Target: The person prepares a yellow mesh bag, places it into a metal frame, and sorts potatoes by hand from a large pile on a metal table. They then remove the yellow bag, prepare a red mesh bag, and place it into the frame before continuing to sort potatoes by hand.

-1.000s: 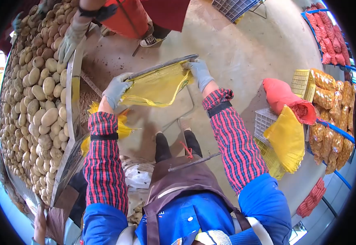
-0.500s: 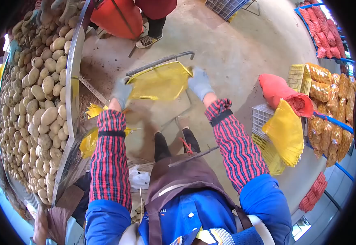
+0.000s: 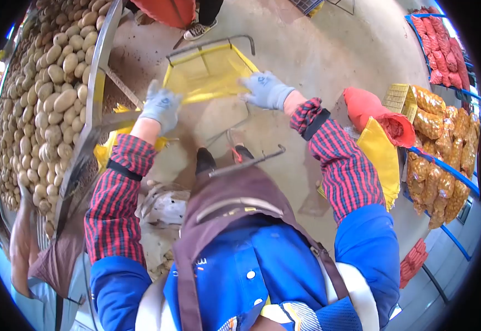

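A yellow mesh bag (image 3: 210, 71) is spread wide in front of me, its far rim against the bent metal bar (image 3: 213, 43) of a stand. My left hand (image 3: 163, 107), in a pale grey-blue glove, is at the bag's near left corner, fingers closed on the rim with one digit sticking up. At the near right corner, my gloved right hand (image 3: 268, 90) pinches the edge, its fingertips slightly blurred. A second thin metal bar (image 3: 248, 161) crosses in front of my apron. Below my left hand lie more yellow bags (image 3: 105, 151), partly hidden by my sleeve.
Potatoes (image 3: 58, 99) fill a metal-edged bin (image 3: 88, 118) on the left. At right are a red sack (image 3: 364, 107), folded yellow bags (image 3: 381, 157), a yellow crate (image 3: 399, 102) and filled bags (image 3: 444, 149) on a blue rack. Another person's shoe (image 3: 200, 30) shows at the top.
The bag's far rim has moved up against the bar, and its mouth is stretched wider. Both hands have shifted to its near corners. My view has tilted toward my body.
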A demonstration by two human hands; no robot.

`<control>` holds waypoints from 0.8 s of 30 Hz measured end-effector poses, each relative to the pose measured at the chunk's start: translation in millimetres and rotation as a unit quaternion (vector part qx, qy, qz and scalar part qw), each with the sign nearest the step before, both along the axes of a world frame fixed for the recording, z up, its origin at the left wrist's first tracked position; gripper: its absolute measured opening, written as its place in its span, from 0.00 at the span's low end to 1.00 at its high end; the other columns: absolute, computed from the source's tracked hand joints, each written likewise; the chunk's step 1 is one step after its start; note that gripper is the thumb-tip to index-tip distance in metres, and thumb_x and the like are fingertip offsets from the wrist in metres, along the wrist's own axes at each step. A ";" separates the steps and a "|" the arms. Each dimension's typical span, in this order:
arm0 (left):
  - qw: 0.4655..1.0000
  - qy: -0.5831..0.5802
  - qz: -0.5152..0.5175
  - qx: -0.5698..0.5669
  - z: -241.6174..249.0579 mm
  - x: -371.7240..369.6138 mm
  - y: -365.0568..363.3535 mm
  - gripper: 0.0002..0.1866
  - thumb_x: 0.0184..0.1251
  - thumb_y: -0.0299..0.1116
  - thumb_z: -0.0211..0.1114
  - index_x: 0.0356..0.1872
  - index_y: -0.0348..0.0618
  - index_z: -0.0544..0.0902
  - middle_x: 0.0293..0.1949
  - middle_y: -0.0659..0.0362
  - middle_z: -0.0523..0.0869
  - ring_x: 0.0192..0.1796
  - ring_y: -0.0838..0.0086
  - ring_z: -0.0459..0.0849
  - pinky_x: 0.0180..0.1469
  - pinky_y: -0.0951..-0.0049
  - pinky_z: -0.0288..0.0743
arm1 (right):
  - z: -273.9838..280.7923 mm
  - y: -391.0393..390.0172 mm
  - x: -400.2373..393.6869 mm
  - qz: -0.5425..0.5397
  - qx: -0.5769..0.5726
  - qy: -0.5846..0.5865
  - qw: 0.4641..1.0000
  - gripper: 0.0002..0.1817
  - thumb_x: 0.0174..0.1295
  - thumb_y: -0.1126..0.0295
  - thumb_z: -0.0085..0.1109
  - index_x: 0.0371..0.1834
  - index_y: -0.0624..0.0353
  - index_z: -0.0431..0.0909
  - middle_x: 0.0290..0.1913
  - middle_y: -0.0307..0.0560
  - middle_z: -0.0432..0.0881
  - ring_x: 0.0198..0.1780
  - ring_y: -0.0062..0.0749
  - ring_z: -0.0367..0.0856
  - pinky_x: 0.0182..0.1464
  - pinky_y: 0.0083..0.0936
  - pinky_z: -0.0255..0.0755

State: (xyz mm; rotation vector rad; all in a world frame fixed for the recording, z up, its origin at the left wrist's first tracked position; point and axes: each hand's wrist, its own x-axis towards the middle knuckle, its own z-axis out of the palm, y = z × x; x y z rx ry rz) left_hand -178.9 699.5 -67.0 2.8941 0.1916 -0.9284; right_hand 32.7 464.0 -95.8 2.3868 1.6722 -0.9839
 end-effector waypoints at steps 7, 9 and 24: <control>0.997 -0.079 0.021 0.006 22.5 -38.2 -38.3 0.33 0.59 0.48 0.73 0.64 0.45 0.81 0.72 0.51 0.74 0.82 0.57 0.58 0.84 0.46 0.43 | 19.6 -36.1 -6.5 0.143 0.102 -0.005 0.984 0.44 0.51 0.43 0.74 0.67 0.59 0.75 0.63 0.56 0.78 0.70 0.51 0.72 0.72 0.49 0.62; 0.996 -0.091 0.010 -0.002 26.7 -46.8 -50.9 0.41 0.51 0.56 0.78 0.65 0.43 0.81 0.76 0.48 0.69 0.84 0.53 0.52 0.85 0.47 0.41 | 20.6 -52.8 -9.7 0.181 0.139 -0.024 0.973 0.47 0.47 0.41 0.76 0.66 0.60 0.74 0.65 0.57 0.76 0.73 0.53 0.69 0.74 0.51 0.60; 0.992 -0.124 0.034 -0.005 -2.7 -79.5 -73.2 0.55 0.36 0.61 0.83 0.70 0.49 0.75 0.80 0.51 0.61 0.85 0.49 0.47 0.84 0.45 0.38 | 12.3 -52.6 -39.4 0.150 0.113 -0.033 0.982 0.52 0.39 0.39 0.80 0.66 0.59 0.74 0.65 0.53 0.78 0.76 0.46 0.67 0.77 0.48 0.56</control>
